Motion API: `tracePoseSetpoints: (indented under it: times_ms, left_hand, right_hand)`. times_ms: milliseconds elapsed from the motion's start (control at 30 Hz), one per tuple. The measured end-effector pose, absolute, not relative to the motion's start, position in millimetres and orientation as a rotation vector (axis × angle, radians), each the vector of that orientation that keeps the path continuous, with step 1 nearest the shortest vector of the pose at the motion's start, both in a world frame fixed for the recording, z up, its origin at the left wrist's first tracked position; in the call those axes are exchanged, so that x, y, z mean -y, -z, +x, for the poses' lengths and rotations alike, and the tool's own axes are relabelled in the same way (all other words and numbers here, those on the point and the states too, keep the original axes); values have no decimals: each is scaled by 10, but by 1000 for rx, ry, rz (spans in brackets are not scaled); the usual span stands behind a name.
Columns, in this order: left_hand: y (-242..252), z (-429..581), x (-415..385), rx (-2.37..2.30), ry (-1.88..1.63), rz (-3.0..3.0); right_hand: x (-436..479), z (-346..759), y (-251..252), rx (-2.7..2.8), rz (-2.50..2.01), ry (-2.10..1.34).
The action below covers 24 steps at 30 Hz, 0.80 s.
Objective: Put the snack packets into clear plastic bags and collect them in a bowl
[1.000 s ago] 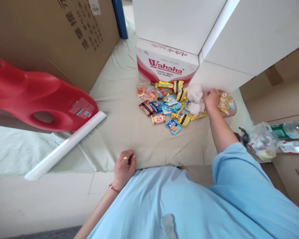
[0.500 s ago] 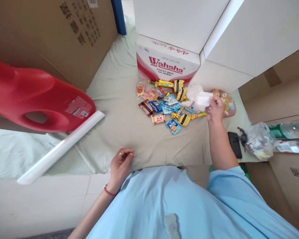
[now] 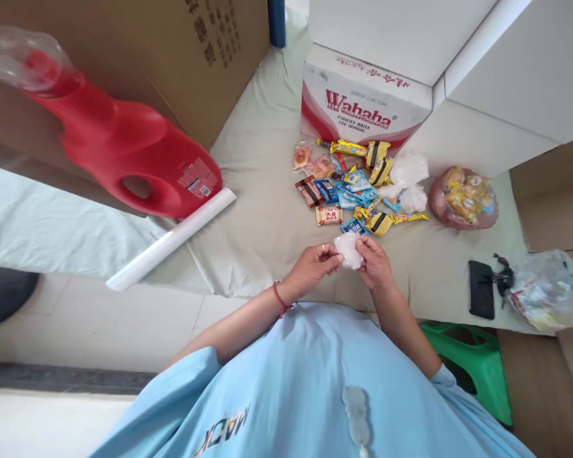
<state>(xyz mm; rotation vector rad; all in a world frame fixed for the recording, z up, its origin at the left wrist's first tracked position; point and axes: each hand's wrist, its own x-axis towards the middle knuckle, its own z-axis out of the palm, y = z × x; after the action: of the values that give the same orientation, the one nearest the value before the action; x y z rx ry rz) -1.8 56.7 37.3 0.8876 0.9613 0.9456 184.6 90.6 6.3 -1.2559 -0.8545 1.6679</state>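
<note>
Close to the table's front edge, my left hand (image 3: 315, 270) and my right hand (image 3: 376, 262) pinch a small crumpled white plastic bag (image 3: 348, 250) between them, one at each side. Just beyond lies a loose spread of wrapped snacks, with a blue packet (image 3: 354, 226) partly hidden behind the bag, a cream packet (image 3: 329, 215) and a yellow packet (image 3: 379, 223). More thin white bags (image 3: 409, 170) sit in a crumpled heap at the right of the snacks. A pink bowl (image 3: 437, 207) holding several wrapped snacks stands to the right of that heap.
A Wahaba-style water carton, marked Wahaha (image 3: 358, 105), stands behind the snacks. On the left are a red jug (image 3: 148, 152), a white roll (image 3: 172, 238) and a large cardboard box (image 3: 172, 76). A phone (image 3: 481, 289) and keys (image 3: 503, 277) lie right, above a green stool (image 3: 487, 369).
My right hand has come from the white heap to the front middle with a small white bag. My left hand has moved right and now grips it too. The view has shifted.
</note>
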Motion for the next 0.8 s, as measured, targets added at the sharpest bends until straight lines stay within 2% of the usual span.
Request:
tracePoseSetpoints:
  times_ms: [167, 333, 467, 633, 800]
  left_hand:
    - [-327, 43, -539, -1061, -1001, 943]
    - [-244, -4, -477, -1028, -1040, 991]
    - [-148, -140, -385, -1005, -1146, 721]
    - [-111, -316, -270, -988, -1183, 483]
    - [-68, -300, -237, -1032, -1202, 519]
  right_hand:
    - [-850, 1954, -77, 1061, -1284, -1452]
    - [-771, 1963, -151, 1300, -1195, -1625]
    - [-813, 2015, -139, 1186, -1256, -1595]
    - [-1385, 2423, -246, 1039, -1293, -1168]
    - [-1849, 2610, -544, 1267, -1487, -831]
